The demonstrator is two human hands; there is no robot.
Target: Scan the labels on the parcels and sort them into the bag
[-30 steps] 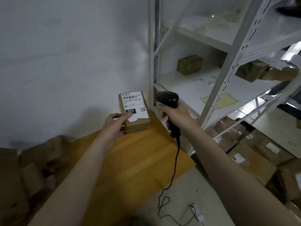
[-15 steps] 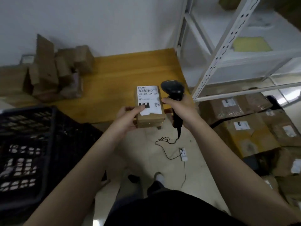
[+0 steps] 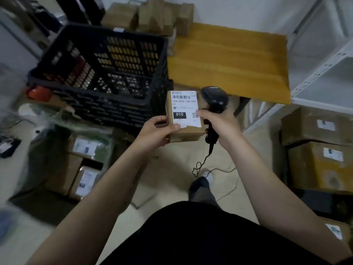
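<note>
Floor parcels blurry at left.

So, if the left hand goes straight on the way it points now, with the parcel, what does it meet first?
The left hand points forward and rightward, so probably the scanner in the right hand, close beside the parcel. Beyond it lies the wooden table; depth is unclear.
</note>
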